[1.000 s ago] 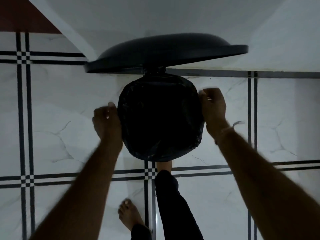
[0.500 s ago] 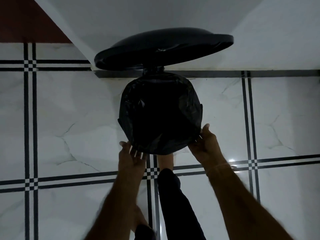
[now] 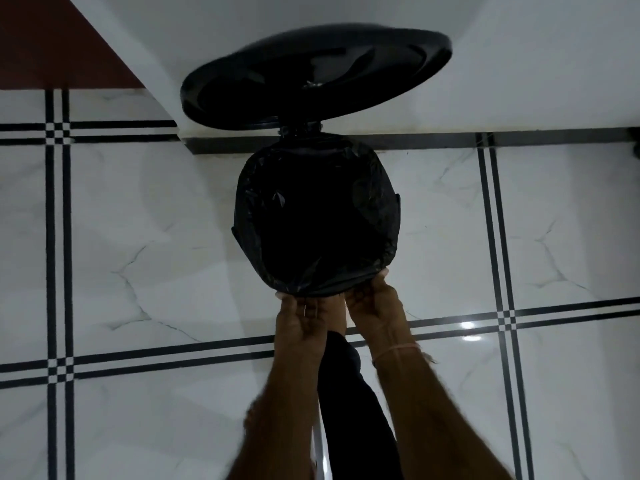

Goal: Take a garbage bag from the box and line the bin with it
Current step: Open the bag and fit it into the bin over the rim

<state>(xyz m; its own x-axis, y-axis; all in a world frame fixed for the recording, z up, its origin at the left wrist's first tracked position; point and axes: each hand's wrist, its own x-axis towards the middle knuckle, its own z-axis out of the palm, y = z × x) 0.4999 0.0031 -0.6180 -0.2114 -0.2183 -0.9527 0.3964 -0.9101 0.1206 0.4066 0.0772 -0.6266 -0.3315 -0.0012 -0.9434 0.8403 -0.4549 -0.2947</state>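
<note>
Both hands have come together at the near edge of the bin (image 3: 317, 216), where a second ago they were at its left and right sides and half a second ago at the two near corners of the rim. The left hand (image 3: 302, 323) and the right hand (image 3: 372, 306) now sit just beside each other, below the near rim, with the black garbage bag (image 3: 256, 209) gathered between them. The fingers of each hand curl up against the loose plastic at that edge; in the dim light I cannot tell whether they pinch the film or only press it under the rim.

The bag is in the bin, its mouth folded over the rim along the left, right and near sides that show, its crinkled skirt hanging down the outside. The far side, by the hinge, is hidden by shadow. The lid (image 3: 315, 74) stands raised behind the opening, and it looks more tilted toward the camera than before, its ribbed underside now showing. A dark trouser leg (image 3: 349, 393) reaches to the foot of the bin on the tiled floor (image 3: 138, 237), probably pressing a pedal.

The sweep from sides to front suggests the lining is nearly finished: the slack is being drawn to one spot and snugged. What seems left is tucking that gathered plastic and letting the lid fall.
</note>
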